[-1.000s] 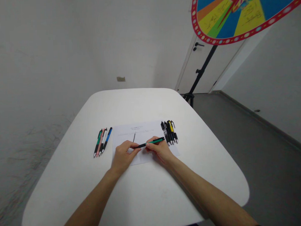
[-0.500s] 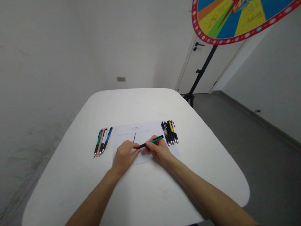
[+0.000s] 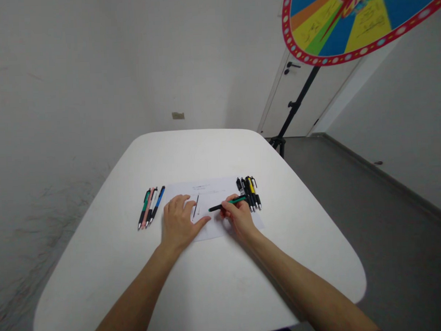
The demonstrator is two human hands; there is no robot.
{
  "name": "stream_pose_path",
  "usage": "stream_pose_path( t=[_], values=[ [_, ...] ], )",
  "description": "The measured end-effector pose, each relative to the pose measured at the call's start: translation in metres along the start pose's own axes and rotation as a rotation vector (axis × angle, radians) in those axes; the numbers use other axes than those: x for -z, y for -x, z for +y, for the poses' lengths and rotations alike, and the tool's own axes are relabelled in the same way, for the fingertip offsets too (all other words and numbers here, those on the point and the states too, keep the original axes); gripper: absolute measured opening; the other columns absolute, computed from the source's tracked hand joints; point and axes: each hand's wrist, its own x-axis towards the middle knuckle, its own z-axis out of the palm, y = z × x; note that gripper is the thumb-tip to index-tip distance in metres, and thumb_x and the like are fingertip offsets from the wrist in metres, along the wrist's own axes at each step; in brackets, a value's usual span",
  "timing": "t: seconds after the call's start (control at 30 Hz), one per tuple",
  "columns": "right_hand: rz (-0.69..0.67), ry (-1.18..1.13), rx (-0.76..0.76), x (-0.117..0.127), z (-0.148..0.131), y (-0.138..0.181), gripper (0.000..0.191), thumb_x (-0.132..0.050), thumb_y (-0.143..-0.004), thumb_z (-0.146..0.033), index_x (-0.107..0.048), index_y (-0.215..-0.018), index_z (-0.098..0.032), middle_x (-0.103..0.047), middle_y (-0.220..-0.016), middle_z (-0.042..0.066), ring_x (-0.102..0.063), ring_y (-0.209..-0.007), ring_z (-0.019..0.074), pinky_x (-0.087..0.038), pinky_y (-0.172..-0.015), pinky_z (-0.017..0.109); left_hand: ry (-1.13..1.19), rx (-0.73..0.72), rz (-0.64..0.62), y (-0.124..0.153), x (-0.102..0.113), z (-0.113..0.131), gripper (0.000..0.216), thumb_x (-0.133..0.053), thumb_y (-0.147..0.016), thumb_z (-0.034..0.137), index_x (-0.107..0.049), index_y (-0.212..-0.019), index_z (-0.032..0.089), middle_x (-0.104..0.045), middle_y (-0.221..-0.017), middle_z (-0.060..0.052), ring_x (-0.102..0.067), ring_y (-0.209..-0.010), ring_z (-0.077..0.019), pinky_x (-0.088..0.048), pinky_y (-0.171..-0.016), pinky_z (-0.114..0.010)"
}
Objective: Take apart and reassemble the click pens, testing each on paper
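A green and black pen (image 3: 216, 207) is pinched in the fingers of my right hand (image 3: 238, 218), its black end pointing left above the paper. No metal tip shows at that end. My left hand (image 3: 179, 220) rests over the left part of the white paper (image 3: 216, 187), thumb and fingers apart, holding nothing. Between its fingers and the pen lies a thin dark stick like an ink refill (image 3: 196, 205). Beside the stick is a small pale piece (image 3: 199, 210), too small to name. Faint printed lines run along the top of the paper.
Several pens (image 3: 151, 206) in green, pink, white and blue lie left of the paper. Another group of pens (image 3: 249, 193), black, yellow and white, lies at its right edge. The white table (image 3: 198, 152) has rounded corners. A colourful prize wheel (image 3: 367, 25) stands behind right.
My left hand has let go of the pen's black end, moved slightly left and spread its fingers. My right hand has drawn the pen a little to the right.
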Motion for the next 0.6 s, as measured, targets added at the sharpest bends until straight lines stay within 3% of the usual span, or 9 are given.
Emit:
stream_pose_path(
  t=[0.2,0.6],
  values=[
    [0.066,-0.005,0.007,0.001,0.002,-0.002,0.028,-0.077,-0.062,-0.031,-0.051,-0.069,-0.022,-0.055,-0.052,-0.007,-0.054,-0.047,0.0117,-0.042,-0.05,0.027,-0.127,-0.036,-0.065,0.0,-0.007,0.0,0.03,-0.067,-0.079,0.042,-0.065,-0.095,0.017,-0.06,-0.123,-0.017,-0.046,-0.123,-0.0391,-0.036,-0.1,-0.056],
    [0.077,-0.009,0.011,0.0,0.002,-0.001,0.032,-0.079,-0.06,-0.033,-0.05,-0.069,-0.021,-0.054,-0.05,-0.008,-0.053,-0.046,0.0107,-0.042,-0.047,0.024,-0.179,-0.108,-0.097,-0.005,-0.006,0.01,0.008,-0.06,-0.085,0.02,-0.067,-0.087,0.018,-0.064,-0.12,-0.011,-0.05,-0.122,-0.0325,-0.034,-0.104,-0.054]
  ],
)
